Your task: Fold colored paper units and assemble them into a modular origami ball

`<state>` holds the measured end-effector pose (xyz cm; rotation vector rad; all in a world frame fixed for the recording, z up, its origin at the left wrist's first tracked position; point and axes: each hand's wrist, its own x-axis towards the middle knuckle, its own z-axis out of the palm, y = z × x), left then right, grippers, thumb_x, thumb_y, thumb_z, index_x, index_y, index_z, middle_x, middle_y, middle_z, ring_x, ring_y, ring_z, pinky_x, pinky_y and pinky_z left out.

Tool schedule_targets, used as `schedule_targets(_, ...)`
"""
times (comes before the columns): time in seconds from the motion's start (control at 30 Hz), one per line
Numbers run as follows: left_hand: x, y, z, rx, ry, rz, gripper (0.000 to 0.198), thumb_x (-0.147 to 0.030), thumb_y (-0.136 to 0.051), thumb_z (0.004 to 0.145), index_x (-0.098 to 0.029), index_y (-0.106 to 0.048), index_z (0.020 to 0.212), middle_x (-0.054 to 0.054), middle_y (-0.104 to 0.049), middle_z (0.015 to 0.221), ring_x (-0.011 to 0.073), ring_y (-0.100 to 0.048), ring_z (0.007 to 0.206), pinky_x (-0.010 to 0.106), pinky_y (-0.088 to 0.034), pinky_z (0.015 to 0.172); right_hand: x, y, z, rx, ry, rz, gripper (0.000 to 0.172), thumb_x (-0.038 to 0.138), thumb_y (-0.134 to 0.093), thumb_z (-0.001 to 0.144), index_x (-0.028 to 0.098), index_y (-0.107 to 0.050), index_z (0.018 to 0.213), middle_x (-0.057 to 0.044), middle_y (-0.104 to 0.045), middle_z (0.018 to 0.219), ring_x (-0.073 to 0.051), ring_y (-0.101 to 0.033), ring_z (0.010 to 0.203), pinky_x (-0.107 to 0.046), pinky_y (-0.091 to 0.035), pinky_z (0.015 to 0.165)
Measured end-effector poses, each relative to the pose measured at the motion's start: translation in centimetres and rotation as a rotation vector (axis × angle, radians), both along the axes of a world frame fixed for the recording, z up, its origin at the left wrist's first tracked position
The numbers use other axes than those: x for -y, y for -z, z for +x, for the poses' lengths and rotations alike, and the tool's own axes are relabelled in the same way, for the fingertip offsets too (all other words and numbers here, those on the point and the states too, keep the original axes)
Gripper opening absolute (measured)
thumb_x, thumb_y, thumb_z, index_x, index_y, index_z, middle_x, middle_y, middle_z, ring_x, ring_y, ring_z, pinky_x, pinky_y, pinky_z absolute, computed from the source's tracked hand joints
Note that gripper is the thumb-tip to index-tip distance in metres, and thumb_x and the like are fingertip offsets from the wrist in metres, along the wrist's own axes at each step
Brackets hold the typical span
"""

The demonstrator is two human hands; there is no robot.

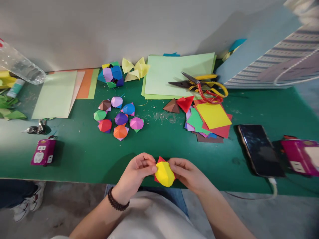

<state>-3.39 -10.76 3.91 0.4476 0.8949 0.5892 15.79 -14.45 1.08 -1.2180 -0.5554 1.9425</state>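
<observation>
Yellow-red folded paper piece [164, 173] at near tabletop [82, 149] edge, pinched from both sides: left hand [136, 176] fingers grasp its left, right hand [188, 174] fingers its right. Coloured paper shapes [117, 118] farther left, phone [260, 149] right.

On green desk [82, 149]: cluster of folded paper gems [118, 119] at centre, multicoloured paper ball [111, 75] behind. Right of cluster, stack of coloured paper squares [211, 121]; red-and-yellow-handled scissors [201, 87] behind stack, on pale green sheet [174, 74]. Black phone [259, 149] far right, purple box [43, 151] far left. Yellow folded paper piece [164, 173] at near edge, between left hand [136, 172] and right hand [186, 174].
</observation>
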Motion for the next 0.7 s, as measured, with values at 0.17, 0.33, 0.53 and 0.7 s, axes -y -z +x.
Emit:
schedule_targets(0.17, 0.3, 0.1, -0.3, 0.036, 0.117, -0.161, 0.036, -0.037, -0.091, 0.061, -0.012, -0.07, 0.077, 0.003, -0.069, 0.074, 0.0115, -0.063, 0.066, 0.026, -0.05, 0.07, 0.3, -0.4, 0.1, 0.063, 0.052, 0.097, 0.048, 0.06, -0.08, 0.064, 0.019, -0.055, 0.058, 0.002, -0.049, 0.063, -0.012, -0.042, 0.058, -0.025, -0.035, 0.053)
schedule_targets(0.33, 0.7, 0.4, 0.4, 0.069, 0.083, -0.134, 0.033, -0.038, -0.091, 0.058, -0.013, -0.074, 0.069, 0.002, -0.066, 0.064, 0.0095, -0.056, 0.062, 0.024, -0.044, 0.068, 0.7, -0.7, -0.6, 0.002, 0.059, 0.134, 0.045, 0.058, -0.078, 0.067, 0.02, -0.056, 0.059, 0.001, -0.048, 0.063, -0.012, -0.041, 0.056, -0.025, -0.034, 0.052)
schedule_targets(0.53, 0.4, 0.7, -0.2, -0.018, 0.108, 0.04, 0.029, -0.042, -0.085, 0.067, -0.015, -0.075, 0.071, 0.003, -0.065, 0.073, 0.0119, -0.056, 0.069, 0.025, -0.043, 0.07, 0.0, -0.8, 0.0, 0.07, -0.02, 0.19, 0.043, 0.058, -0.075, 0.072, 0.018, -0.061, 0.062, 0.002, -0.049, 0.061, -0.011, -0.043, 0.056, -0.025, -0.034, 0.054)
schedule_targets(0.7, -0.8, 0.0, -1.5, -0.333, 0.303, 0.407, 0.015, -0.031, -0.074, 0.078, -0.016, -0.074, 0.073, 0.003, -0.063, 0.084, 0.012, -0.056, 0.073, 0.023, -0.042, 0.067, -1.1, -1.6, 1.7, 0.399, -0.224, 0.38, 0.031, 0.05, -0.07, 0.081, 0.021, -0.071, 0.074, -0.003, -0.062, 0.082, -0.014, -0.053, 0.068, -0.027, -0.042, 0.059)
